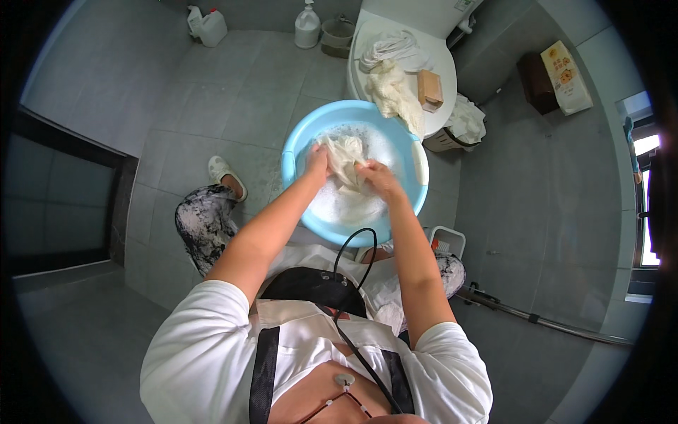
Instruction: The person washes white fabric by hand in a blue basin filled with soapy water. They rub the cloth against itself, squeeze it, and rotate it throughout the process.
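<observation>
Over the light blue basin [296,152] of sudsy water, both hands clutch a wet cream cloth [346,157]. Left hand [318,164] pinches its left edge; right hand [378,178] grips lower right, so the cloth runs slantwise between them, equally near both.

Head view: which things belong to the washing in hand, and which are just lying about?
In use: round blue plastic basin of suds; wet cream cloth, gripped by left hand and right hand.

Lying about: cream cloth heap; tan soap block; white plastic jug; white pump bottle.
</observation>
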A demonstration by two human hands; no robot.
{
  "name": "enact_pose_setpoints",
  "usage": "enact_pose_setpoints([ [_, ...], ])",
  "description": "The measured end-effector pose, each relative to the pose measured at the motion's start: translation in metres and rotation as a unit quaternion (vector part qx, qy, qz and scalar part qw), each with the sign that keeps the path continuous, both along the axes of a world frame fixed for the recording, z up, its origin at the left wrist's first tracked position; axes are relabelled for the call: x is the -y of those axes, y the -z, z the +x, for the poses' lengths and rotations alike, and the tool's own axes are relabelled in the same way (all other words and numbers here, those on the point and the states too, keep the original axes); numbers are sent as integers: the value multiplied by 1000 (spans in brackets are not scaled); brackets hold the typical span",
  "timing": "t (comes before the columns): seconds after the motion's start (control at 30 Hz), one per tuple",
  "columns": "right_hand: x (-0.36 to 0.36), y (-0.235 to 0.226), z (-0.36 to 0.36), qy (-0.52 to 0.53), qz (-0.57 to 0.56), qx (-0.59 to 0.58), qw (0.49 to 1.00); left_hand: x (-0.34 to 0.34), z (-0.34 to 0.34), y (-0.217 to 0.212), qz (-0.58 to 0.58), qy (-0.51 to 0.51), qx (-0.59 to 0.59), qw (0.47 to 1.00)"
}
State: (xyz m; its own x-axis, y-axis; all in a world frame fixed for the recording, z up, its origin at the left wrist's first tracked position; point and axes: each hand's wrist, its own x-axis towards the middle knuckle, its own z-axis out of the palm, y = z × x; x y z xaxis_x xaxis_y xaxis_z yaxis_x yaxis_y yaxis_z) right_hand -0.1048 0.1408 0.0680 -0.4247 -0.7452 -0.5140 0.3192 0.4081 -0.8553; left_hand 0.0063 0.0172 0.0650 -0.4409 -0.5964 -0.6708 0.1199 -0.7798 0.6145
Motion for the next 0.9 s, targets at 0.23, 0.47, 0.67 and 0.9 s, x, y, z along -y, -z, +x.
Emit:
enact_pose_setpoints([
  [0.23,-19,1,-40,265,4,-79,961,30,7,25,-332,51,146,930],
  [0.47,-12,-27,0,-21,115,-534,837,16,12,17,-544,283,248,750],
  [0.67,-1,14,14,-158,261,-500,810,-6,8,24,-546,454,341,616],
  [0.9,-3,59,-8,-222,297,-429,823,4,7,15,-450,495,332,665],
])
